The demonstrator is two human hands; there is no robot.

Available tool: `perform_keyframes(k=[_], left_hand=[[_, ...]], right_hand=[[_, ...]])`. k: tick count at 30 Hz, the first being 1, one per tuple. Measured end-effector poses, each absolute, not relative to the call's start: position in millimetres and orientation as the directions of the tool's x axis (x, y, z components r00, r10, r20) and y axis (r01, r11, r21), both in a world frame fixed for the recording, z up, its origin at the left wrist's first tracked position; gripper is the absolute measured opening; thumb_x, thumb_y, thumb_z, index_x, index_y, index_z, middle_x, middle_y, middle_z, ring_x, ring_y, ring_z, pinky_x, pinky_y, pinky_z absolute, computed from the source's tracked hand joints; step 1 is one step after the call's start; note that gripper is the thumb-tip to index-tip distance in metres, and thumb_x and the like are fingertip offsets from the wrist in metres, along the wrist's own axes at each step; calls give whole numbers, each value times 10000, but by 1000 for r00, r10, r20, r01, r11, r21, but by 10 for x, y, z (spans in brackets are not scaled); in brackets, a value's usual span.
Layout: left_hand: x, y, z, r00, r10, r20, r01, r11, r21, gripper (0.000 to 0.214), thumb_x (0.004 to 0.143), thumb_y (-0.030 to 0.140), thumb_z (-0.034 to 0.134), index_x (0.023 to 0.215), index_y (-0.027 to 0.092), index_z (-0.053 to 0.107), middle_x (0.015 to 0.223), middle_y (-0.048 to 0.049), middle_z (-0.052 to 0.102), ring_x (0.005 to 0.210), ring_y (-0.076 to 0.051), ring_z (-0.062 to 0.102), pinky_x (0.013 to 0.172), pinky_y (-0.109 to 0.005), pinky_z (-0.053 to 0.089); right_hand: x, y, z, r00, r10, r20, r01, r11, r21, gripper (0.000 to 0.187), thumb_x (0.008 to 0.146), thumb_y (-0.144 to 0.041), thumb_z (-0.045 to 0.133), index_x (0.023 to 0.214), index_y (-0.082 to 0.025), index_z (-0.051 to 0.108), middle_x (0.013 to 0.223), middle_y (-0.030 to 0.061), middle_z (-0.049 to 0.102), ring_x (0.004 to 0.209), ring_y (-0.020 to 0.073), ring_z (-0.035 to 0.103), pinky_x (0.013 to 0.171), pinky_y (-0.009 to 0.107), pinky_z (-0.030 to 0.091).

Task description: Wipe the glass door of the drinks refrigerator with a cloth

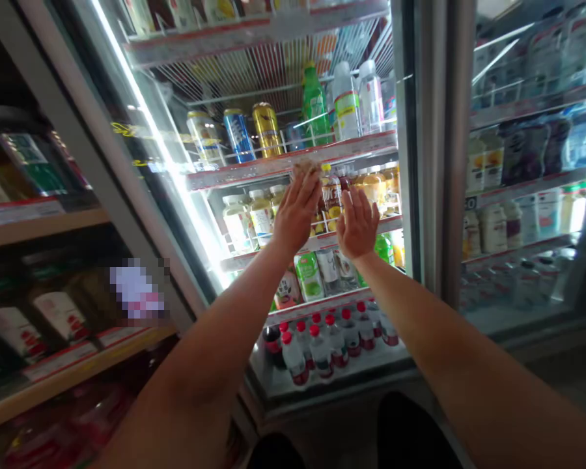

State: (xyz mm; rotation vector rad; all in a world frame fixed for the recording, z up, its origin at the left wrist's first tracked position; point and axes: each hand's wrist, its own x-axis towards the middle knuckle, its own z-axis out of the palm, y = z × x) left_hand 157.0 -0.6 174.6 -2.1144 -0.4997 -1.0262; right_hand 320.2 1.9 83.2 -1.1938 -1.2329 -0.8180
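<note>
In the head view, your two bare forearms [234, 319] reached up and forward from the lower edge, above the dark rounded shapes [405, 430] at the bottom. Your right hand [359, 225] stood open and empty, fingers spread and palm towards the tall, grey-framed glass-fronted cooler [432, 163]; you could not tell whether it touched the pane. Your left hand [295, 215], a little higher, had its fingers stretched over a crumpled brownish cloth [306, 167], which lay at the fingertips, seemingly against the glass. Whether those fingers gripped it or only pressed it, you could not tell.

The step in hand looked like pressing the cloth to the pane; the next move called for flat, even pressure without letting the cloth slip.

Beyond stood red-capped clear plastic bottles [322, 352] at the bottom, and higher up a shiny gold can [267, 130], a blue metal can [239, 135] and a green plastic bottle [316, 104].
</note>
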Motion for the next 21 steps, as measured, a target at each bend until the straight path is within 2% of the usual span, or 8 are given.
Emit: perform_keyframes(k=[5,9,15,17,21], left_hand=[[1387,38,1981,476,26,879,693,-627,-356,613,988,95,301,1587,220,315,1656,-44,289,1567,-234,97,1290,-502,157],[1270,-18,1840,521,17,853,701,-579,-416,611,963,51,303,1561,165,359,1643,-75,318,1564,-220,110,1285,-464,198],[1168,-89,1919,581,80,810,673,-607,-423,608,967,62,321,1556,199,377,1645,-48,317,1557,-231,160,1283,-487,188],[1184,-95,1918,558,88,825,692,-598,-404,629,956,50,305,1567,192,358,1648,-51,309,1560,-227,141,1283,-491,179],[1178,-121,1818,538,82,839,717,-567,-405,634,956,45,252,1571,175,343,1636,-54,336,1561,-200,103,1280,-475,180]], right_hand=[[3207,9,822,186,127,974,951,226,-211,555,1021,-331,291,1543,-196,420,1613,64,393,1534,215,290,1251,499,213],[3203,20,793,182,116,977,948,244,-205,561,1001,-324,311,1528,-178,434,1600,88,413,1521,236,308,1238,516,217],[3243,-112,1201,226,115,967,932,263,-249,513,930,-312,396,1376,-163,601,1410,133,591,1337,304,503,1123,521,365],[3260,-142,1450,176,115,978,939,280,-202,530,934,-295,396,1420,-162,559,1465,123,547,1373,291,469,1150,514,345],[3256,-74,1744,79,138,987,943,312,-119,602,968,-276,364,1557,-155,366,1641,79,334,1529,248,262,1232,532,223]])
